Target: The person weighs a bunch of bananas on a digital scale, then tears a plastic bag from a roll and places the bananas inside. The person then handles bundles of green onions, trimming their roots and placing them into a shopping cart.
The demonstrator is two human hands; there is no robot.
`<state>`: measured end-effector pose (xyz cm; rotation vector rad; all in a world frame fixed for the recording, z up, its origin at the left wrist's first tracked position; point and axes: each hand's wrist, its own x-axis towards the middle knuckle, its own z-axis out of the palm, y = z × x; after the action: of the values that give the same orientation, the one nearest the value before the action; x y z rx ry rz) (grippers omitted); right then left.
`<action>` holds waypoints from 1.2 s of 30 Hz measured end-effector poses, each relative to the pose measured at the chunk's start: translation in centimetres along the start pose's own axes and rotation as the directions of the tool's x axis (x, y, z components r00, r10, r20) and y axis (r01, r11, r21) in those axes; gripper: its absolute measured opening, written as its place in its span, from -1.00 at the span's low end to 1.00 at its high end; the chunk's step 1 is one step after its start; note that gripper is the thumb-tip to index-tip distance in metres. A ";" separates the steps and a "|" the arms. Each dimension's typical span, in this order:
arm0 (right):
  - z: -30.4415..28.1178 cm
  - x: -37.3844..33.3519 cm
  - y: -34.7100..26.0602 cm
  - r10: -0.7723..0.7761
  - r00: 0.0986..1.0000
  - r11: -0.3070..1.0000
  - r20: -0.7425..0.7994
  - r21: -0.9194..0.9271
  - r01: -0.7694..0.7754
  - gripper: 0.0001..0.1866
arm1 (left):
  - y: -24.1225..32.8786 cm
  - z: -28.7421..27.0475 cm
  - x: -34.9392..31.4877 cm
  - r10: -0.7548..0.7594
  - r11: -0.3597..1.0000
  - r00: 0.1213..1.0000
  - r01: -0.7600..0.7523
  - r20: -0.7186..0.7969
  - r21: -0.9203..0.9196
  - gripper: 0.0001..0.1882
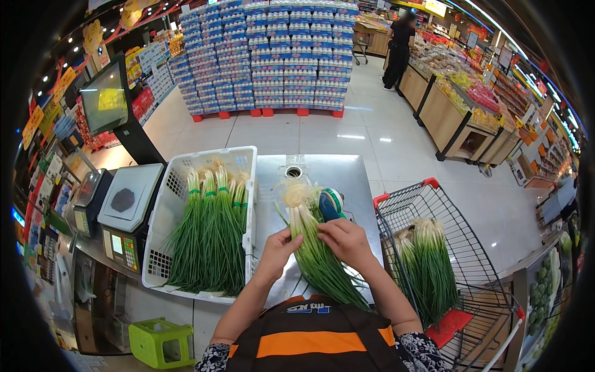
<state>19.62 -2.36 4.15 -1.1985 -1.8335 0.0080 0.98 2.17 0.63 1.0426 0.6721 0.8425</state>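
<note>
A loose bunch of spring onions (pixel 319 263) lies on the metal tabletop (pixel 347 173), roots pointing away from me and green leaves toward my apron. My left hand (pixel 277 253) is closed around its left side, thumb resting on the pale stems. From the right, my right hand (pixel 348 242) pinches at the stems with bent fingers. Just beyond that hand stands a tape dispenser (pixel 331 204), dark teal with a green and white roll. To the left, a white plastic crate (pixel 249 180) holds several spring onion bundles (pixel 211 229) bound with green tape.
At the right, a wire shopping cart (pixel 458 214) carries more spring onions (pixel 429 266). Left of the crate sit a weighing scale (pixel 127 201) and a screen on a post (pixel 105 99). A green stool (pixel 162 343) is at lower left. Stacked drink packs (pixel 266 62) and a person (pixel 400 49) are farther off.
</note>
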 end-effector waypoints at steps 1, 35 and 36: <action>0.2 0.0 0.0 -0.028 1.000 0.998 -0.011 -0.053 0.027 -0.82 | 0.3 0.1 -0.1 -0.004 1.000 1.000 0.004 0.001 0.020 -0.74; -2.9 2.8 1.7 0.324 0.781 0.382 0.535 0.681 -0.625 -0.86 | 0.2 0.1 0.8 -0.057 0.998 0.998 0.058 -0.019 0.022 -0.62; -3.0 3.0 1.7 0.334 0.783 0.332 0.525 0.712 -0.619 -0.87 | -0.1 0.0 0.9 -0.066 0.998 0.997 0.066 -0.028 0.000 -0.62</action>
<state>22.53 -0.62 7.17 -0.9281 -1.2509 1.3956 1.47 2.94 0.43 1.0060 0.7273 0.8009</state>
